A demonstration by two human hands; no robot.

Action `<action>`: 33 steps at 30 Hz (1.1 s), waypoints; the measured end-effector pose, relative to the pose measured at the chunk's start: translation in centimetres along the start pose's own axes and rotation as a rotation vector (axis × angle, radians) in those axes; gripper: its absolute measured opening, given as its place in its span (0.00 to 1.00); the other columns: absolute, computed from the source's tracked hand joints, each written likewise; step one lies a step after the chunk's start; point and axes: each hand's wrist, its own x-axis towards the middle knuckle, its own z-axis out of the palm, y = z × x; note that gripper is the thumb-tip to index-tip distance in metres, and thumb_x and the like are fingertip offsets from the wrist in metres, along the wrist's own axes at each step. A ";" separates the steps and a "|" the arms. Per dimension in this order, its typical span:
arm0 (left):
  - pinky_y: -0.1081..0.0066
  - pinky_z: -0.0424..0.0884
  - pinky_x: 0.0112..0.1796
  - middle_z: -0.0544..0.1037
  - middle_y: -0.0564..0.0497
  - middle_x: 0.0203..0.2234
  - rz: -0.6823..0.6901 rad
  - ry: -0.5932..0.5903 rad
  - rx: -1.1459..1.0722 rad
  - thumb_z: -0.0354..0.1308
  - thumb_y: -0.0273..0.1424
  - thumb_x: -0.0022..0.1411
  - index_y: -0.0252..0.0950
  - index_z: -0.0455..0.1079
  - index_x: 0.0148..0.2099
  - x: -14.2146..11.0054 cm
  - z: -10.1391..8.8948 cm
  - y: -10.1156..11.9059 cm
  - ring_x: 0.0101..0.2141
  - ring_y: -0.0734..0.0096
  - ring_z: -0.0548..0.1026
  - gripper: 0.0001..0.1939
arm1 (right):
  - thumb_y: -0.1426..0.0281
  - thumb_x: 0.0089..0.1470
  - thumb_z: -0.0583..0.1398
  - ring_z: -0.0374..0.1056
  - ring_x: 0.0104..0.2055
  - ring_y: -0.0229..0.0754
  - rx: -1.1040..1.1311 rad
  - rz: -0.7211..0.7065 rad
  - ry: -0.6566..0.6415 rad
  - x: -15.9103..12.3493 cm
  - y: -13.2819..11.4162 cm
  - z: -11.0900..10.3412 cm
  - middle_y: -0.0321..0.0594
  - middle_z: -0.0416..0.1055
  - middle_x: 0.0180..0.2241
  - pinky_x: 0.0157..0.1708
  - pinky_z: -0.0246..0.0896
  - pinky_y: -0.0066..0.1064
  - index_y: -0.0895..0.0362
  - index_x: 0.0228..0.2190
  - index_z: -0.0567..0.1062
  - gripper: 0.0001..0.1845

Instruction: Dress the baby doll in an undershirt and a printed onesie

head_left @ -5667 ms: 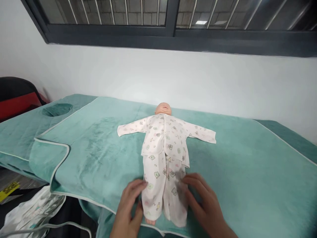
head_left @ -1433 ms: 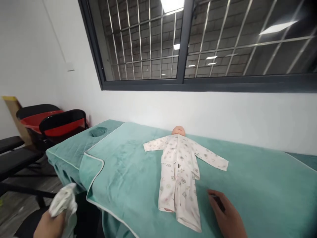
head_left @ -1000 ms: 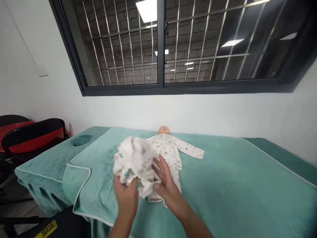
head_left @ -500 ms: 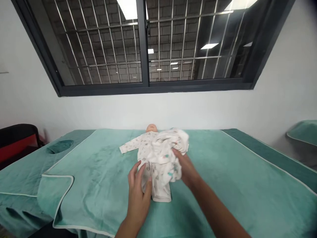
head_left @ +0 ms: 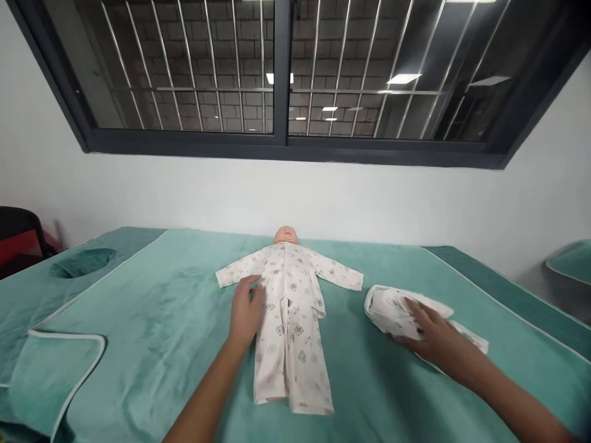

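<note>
A baby doll [head_left: 289, 307] in white printed pyjamas lies on its back on a teal towel [head_left: 161, 320], head toward the wall. My left hand [head_left: 246, 311] rests flat on the doll's side by its arm, fingers stretched out. To the doll's right a bunched white printed cloth [head_left: 397, 311] lies on the towel. My right hand [head_left: 431, 332] lies on top of this cloth with fingers extended, pressing it down.
The towel covers a padded massage table [head_left: 83, 264] with a face hole at the left end. A white wall and barred window stand behind. A black and red chair [head_left: 18, 237] is at far left. Another teal-covered table edge [head_left: 570, 261] shows at far right.
The bunched cloth, held in front of the doll half a second ago, now lies on the towel to the doll's right under my right hand. My left hand moved up to the doll's side.
</note>
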 end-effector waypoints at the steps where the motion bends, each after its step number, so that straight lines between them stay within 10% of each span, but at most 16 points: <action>1: 0.61 0.68 0.52 0.74 0.46 0.48 0.023 0.006 0.002 0.49 0.34 0.65 0.37 0.70 0.48 1.5 0.6 -0.1 0.50 0.63 0.71 0.14 | 0.44 0.46 0.59 0.62 0.58 0.66 0.016 -0.004 0.022 0.3 -0.4 -0.9 0.51 0.58 0.64 0.46 0.66 0.52 0.51 0.63 0.59 0.48; 6: 0.61 0.68 0.51 0.76 0.44 0.47 0.090 -0.075 0.079 0.48 0.29 0.63 0.35 0.72 0.49 9.2 4.7 0.2 0.48 0.63 0.72 0.16 | 0.46 0.54 0.55 0.73 0.43 0.56 0.322 -0.028 0.054 4.0 -9.3 -4.3 0.48 0.70 0.54 0.35 0.68 0.43 0.48 0.53 0.70 0.31; 14: 0.58 0.62 0.55 0.72 0.47 0.53 0.215 -0.259 0.255 0.43 0.27 0.65 0.40 0.70 0.57 13.4 8.3 -2.1 0.52 0.60 0.68 0.22 | 0.60 0.58 0.54 0.67 0.42 0.46 0.568 -0.235 0.073 17.9 -27.7 2.9 0.44 0.69 0.43 0.40 0.61 0.38 0.54 0.37 0.69 0.12; 33: 0.57 0.61 0.54 0.70 0.48 0.51 0.123 -0.305 0.322 0.45 0.31 0.64 0.44 0.72 0.55 14.4 8.0 -3.7 0.51 0.57 0.65 0.21 | 0.60 0.52 0.60 0.67 0.39 0.41 0.755 -0.144 0.079 19.2 -28.3 5.7 0.39 0.64 0.40 0.44 0.60 0.35 0.53 0.33 0.77 0.11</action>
